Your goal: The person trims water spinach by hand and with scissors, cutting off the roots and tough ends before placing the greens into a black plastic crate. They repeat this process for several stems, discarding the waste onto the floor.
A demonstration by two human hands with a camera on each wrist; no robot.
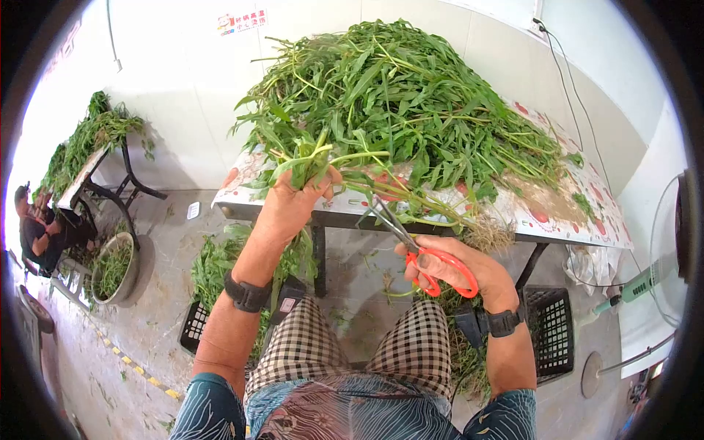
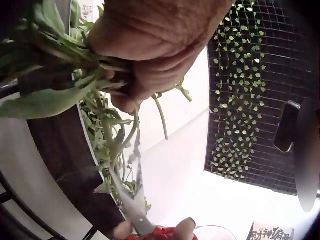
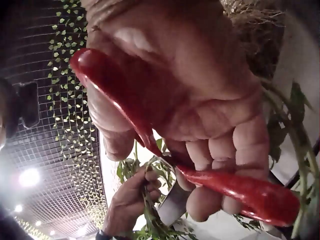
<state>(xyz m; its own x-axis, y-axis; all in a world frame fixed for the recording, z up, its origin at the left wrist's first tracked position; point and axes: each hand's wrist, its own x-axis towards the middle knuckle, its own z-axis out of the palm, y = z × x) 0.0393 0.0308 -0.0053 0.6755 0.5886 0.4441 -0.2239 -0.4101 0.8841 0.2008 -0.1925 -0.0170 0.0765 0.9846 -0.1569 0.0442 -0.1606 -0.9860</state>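
My left hand grips a bunch of leafy green stems over the table's front edge, their cut ends poking out above the fist. Red-handled scissors are held in my right hand, fingers and thumb through the loops. The blades stand apart and point at the stems beside my left hand; in the left wrist view the scissors reach up close to a hanging stem. Pale roots hang at the table edge just above my right hand. The right wrist view shows the red handles spread wide.
A large heap of leafy stalks covers much of the patterned table. Black crates stand on the floor either side of my legs, greens in the left one. Another person sits far left near a round tub.
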